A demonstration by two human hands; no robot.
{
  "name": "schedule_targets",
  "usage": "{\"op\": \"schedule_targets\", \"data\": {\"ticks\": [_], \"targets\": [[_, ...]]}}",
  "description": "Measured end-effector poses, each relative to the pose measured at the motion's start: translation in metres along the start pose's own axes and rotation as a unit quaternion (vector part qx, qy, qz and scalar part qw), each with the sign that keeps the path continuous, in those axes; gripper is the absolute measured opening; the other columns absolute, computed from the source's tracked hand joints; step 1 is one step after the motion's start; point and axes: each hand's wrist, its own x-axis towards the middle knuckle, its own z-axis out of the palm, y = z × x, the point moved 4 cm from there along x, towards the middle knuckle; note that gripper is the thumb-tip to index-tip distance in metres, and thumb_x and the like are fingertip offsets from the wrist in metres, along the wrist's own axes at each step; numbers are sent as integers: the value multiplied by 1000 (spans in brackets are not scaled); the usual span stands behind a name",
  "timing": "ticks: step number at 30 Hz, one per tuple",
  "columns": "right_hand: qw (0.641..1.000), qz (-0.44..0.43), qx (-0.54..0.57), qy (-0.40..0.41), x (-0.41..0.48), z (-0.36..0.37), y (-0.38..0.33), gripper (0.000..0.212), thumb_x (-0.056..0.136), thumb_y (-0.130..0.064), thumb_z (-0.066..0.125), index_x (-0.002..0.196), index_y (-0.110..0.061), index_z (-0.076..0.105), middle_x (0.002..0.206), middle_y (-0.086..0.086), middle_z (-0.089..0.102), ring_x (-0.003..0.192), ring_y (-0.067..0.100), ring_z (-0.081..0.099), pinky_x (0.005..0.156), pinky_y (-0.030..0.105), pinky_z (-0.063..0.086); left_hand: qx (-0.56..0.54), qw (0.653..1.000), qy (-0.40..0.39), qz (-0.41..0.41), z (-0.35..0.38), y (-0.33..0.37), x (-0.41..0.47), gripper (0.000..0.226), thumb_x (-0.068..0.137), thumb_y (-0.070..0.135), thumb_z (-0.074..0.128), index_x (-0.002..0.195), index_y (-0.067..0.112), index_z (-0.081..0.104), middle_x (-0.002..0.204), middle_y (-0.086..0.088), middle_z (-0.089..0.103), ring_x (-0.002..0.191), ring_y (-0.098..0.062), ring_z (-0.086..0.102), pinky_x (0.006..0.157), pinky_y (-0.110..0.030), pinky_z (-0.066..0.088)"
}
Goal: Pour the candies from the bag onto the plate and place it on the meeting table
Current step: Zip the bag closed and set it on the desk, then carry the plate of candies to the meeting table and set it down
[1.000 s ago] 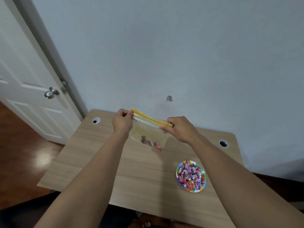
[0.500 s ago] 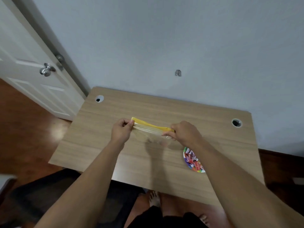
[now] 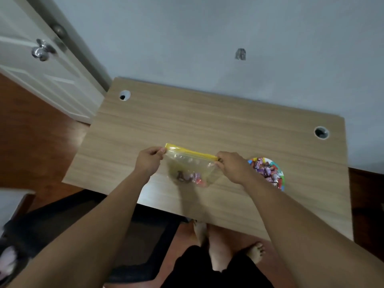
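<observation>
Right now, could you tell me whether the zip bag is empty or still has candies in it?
Not empty: a few wrapped candies sit at the bottom of the clear zip bag, held at its yellow strip by the left hand and right hand.

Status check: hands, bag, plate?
Left hand and right hand pinch zip bag ends. Few candies left inside. Plate loaded, beside right forearm. Desk unobstructed.

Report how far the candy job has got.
Mostly poured: the plate on the wooden table is heaped with wrapped candies. In hand: the left hand and right hand each pinch one end of the yellow zip strip of the bag, which holds a few leftover candies. Left: carrying the plate to the meeting table.
</observation>
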Motion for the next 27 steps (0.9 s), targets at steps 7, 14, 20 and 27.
{"op": "schedule_targets", "data": {"ticks": [7, 14, 20, 27], "targets": [[990, 51, 115, 62, -12, -15, 41, 40, 103, -28, 69, 139, -12, 68, 125, 3, 79, 106, 24, 70, 93, 26, 44, 93, 975, 127, 154, 31, 37, -14, 34, 106, 31, 57, 132, 16, 73, 126, -8, 74, 108, -26, 73, 100, -38, 56], [953, 205, 181, 130, -54, -33, 145, 26, 104, -25, 65, 126, -11, 69, 123, 12, 79, 117, 29, 74, 102, 39, 55, 45, 989, -91, 111, 141, 34, -27, 23, 110, 18, 57, 124, 9, 72, 108, -19, 78, 78, -25, 72, 80, -53, 64], [930, 285, 180, 145, -88, -22, 215, 28, 103, -24, 62, 123, -5, 68, 125, 18, 74, 118, 34, 71, 94, 38, 50, 43, 986, -158, 14, 225, -3, -34, 17, 107, 17, 64, 118, 8, 74, 89, -5, 68, 67, -18, 65, 61, -28, 52], [908, 353, 199, 111, -102, 23, 283, 36, 97, -38, 52, 103, -8, 72, 87, 6, 69, 102, 35, 74, 73, 32, 44, 67, 978, -193, -41, 301, -35, -44, 24, 109, -3, 50, 129, 3, 62, 96, -8, 65, 73, -20, 60, 45, -16, 54]]}}
